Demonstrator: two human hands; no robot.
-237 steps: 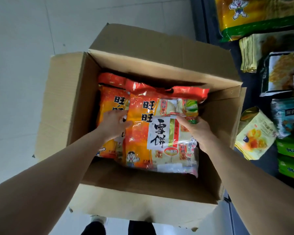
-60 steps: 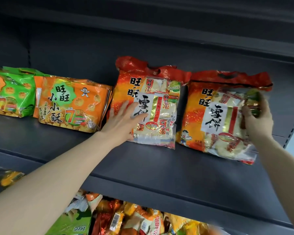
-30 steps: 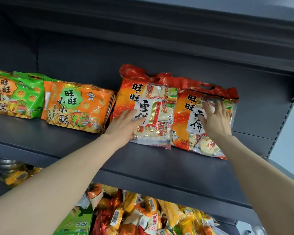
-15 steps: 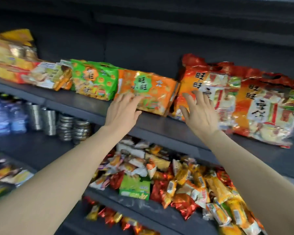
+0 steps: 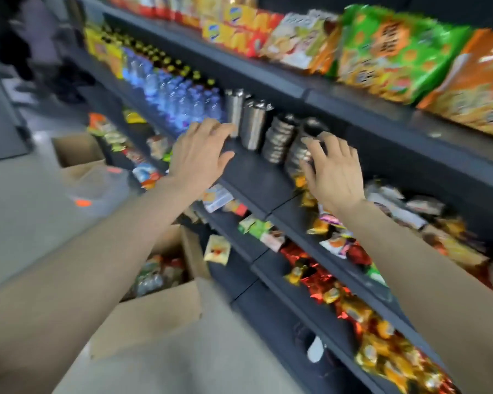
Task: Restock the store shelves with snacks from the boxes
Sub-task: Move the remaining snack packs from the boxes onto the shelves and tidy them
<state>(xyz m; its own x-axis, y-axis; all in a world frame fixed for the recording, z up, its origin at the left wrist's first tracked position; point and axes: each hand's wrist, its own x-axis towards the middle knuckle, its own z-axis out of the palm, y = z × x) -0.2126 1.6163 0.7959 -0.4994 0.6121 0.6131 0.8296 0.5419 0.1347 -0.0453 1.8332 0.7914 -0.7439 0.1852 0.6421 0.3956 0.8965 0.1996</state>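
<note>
The nearest thing is the open box at about 7 o'clock, low in the view, with bags showing inside it past the front flap. Both hands are empty: the left hand and the right hand hang in the air with fingers loosely spread, holding nothing. The step in hand looks like the return to the box for more stock. The next move likely calls for dropping both hands down toward 7 o'clock and gripping a bag by its sides. The bags lie well below the hands and nearer the body. Beyond the hands, at 12 o'clock, cans stand on the shelf; farther up, at 1 o'clock, sit green and orange packs, blurred.
</note>
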